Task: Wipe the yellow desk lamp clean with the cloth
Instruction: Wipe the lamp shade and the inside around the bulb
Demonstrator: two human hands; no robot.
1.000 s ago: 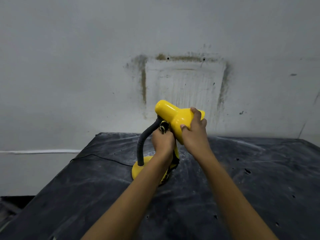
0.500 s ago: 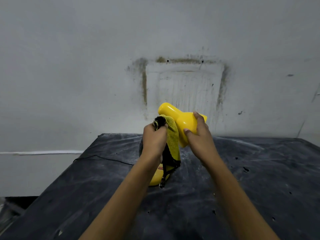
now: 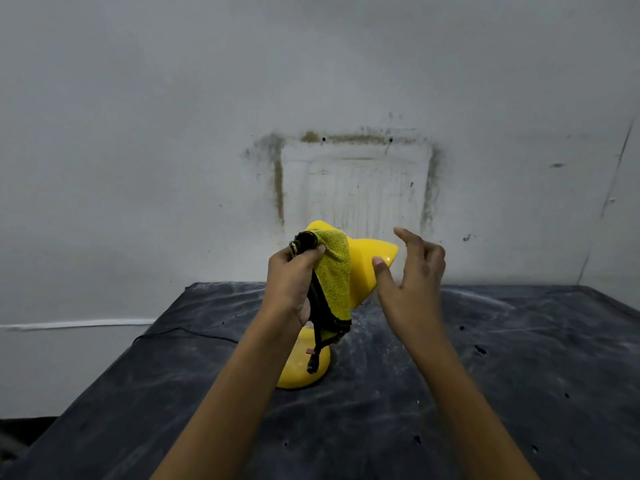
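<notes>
The yellow desk lamp (image 3: pixel 367 268) stands on the dark table, its round base (image 3: pixel 298 370) low and its shade raised toward the wall. My left hand (image 3: pixel 294 285) grips a yellow cloth (image 3: pixel 334 275) with black edging and presses it over the rear left of the shade. A black strap of the cloth hangs down in front of the base. My right hand (image 3: pixel 412 275) hovers just right of the shade with its fingers spread, holding nothing; the thumb is close to the shade's rim. The lamp's neck is hidden behind my left hand and the cloth.
A dusty black sheet covers the table (image 3: pixel 519 375), which runs up to a stained grey wall (image 3: pixel 356 188). The lamp's black cord (image 3: pixel 180 333) trails left off the table. The table's left edge drops to a dark floor.
My right hand has let go of the lamp shade and opened beside it. My left hand has brought the cloth up over the shade. The view has moved closer.
</notes>
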